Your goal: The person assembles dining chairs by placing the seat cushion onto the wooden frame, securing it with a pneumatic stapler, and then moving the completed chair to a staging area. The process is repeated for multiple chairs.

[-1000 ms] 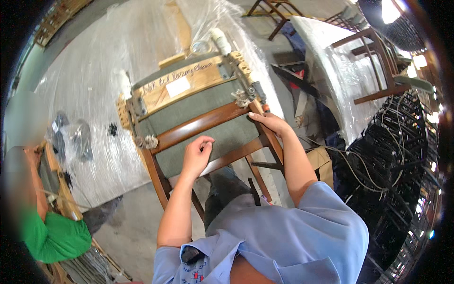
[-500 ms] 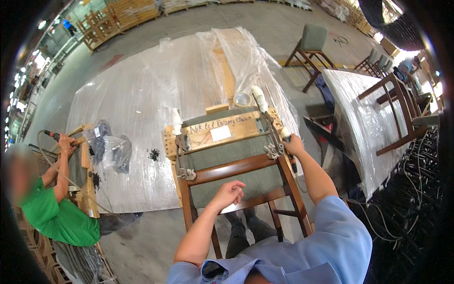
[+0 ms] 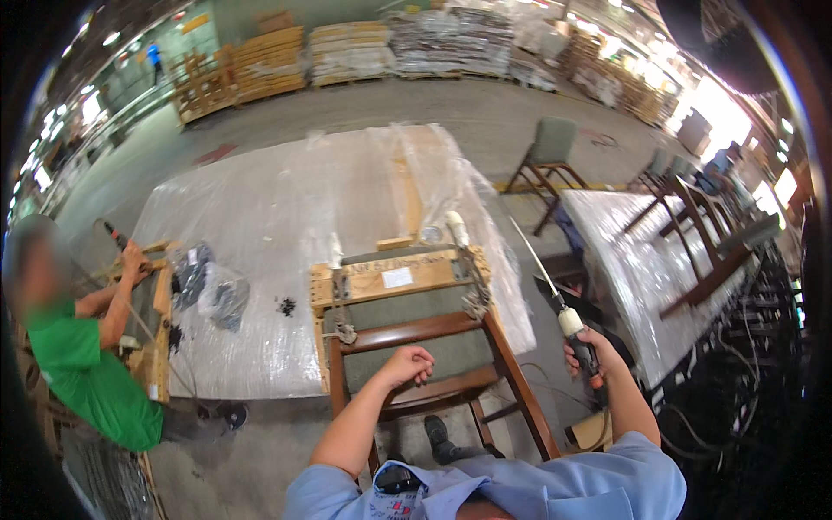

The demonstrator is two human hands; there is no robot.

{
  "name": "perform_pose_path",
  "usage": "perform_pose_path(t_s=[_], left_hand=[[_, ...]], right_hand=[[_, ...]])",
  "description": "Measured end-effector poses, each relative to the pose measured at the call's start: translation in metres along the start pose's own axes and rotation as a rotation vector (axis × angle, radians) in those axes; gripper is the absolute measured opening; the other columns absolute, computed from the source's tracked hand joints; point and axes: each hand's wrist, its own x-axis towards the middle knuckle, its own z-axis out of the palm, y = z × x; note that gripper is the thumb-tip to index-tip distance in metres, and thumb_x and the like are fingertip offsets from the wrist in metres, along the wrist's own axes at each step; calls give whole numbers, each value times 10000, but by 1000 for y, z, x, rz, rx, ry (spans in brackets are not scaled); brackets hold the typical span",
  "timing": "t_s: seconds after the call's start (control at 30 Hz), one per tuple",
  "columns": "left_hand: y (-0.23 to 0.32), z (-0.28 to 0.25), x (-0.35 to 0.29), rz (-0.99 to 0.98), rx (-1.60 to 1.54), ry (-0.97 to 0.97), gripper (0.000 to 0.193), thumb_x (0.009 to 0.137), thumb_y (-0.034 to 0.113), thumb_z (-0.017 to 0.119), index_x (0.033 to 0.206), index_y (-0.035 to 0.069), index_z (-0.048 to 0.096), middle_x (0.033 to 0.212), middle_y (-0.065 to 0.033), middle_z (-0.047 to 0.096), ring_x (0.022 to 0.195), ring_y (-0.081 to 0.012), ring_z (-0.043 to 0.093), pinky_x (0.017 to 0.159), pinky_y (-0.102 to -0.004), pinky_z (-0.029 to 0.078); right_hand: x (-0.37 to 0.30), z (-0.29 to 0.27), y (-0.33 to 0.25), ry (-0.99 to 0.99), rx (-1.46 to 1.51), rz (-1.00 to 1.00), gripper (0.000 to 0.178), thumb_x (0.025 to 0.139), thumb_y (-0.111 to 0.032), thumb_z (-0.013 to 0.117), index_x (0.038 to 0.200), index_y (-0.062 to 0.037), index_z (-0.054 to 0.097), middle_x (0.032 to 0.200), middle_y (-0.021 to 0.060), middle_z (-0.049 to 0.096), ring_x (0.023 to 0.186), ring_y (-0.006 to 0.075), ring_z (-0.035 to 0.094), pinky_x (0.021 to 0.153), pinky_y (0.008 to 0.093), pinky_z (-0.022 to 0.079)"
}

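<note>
My right hand [image 3: 589, 357] grips a pneumatic screwdriver [image 3: 574, 326], cream at the front and dark at the handle. Its long thin bit points up and away, to the right of the chair and apart from it. Over the chair's grey-green padding, my left hand [image 3: 406, 367] is closed with curled fingers; whatever it may hold is hidden. Below it is the dark brown wooden chair [image 3: 407, 331], its far end at a wooden jig [image 3: 425, 279] on the wrapped table. White-wrapped clamp handles [image 3: 456, 229] rise from the jig, and cord bundles [image 3: 476, 303] sit near the chair's joints.
A plastic-wrapped table [image 3: 251, 208] holds a small pile of black screws [image 3: 286, 306] and plastic bags [image 3: 224, 296]. A person in a green shirt [image 3: 95, 373] works at another jig on the left. Right are another wrapped table [image 3: 598, 251], an upturned chair [image 3: 706, 251] and trailing hoses.
My right hand has drawn the screwdriver back from the jig's right side, out to the right and nearer me. My left hand stays over the chair. The view has tilted up.
</note>
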Motion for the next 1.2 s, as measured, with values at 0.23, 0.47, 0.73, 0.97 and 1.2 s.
perform_pose_path(t_s=[0.23, 0.47, 0.73, 0.97, 1.2], left_hand=[[19, 26, -5, 4, -25, -95, 154, 963, 40, 637, 1097, -28, 670, 849, -81, 696, 691, -135, 649, 599, -261, 528], [37, 82, -21, -25, -334, -21, 150, 1009, 149, 634, 1067, 13, 651, 793, -27, 628, 656, -108, 564, 571, -249, 475], [35, 121, -73, 2, -351, 94, 155, 1031, 181, 601, 973, 37, 613, 802, -40, 620, 641, -122, 542, 548, -267, 433], [8, 103, -55, -93, -85, 281, 185, 1035, 189, 596, 908, 55, 595, 736, -41, 609, 571, -110, 513, 483, -265, 404], [25, 103, -51, 1, -103, 484, 185, 1063, 202, 538, 909, 99, 529, 712, -10, 563, 556, -84, 474, 460, -237, 360]], right_hand=[[-230, 108, 71, -55, -48, 93, 580, 801, -177, 769, 1305, -39, 519, 769, 85, 612, 610, 185, 637, 480, 326, 514], [-279, 105, 234, 78, -490, 65, 495, 892, -181, 767, 1307, -42, 536, 923, 37, 630, 659, 106, 586, 588, 269, 475], [-233, 29, 308, 25, -542, 31, 449, 974, -346, 688, 1293, -63, 547, 988, 33, 608, 935, 139, 580, 839, 280, 471], [-140, -1, 329, -204, -320, 184, 486, 990, -519, 593, 1131, -56, 635, 900, 21, 548, 848, 129, 530, 748, 332, 449], [-70, -17, 342, -396, -297, -22, 405, 1017, -467, 573, 1106, -72, 558, 822, -11, 505, 740, 77, 502, 618, 277, 392]])
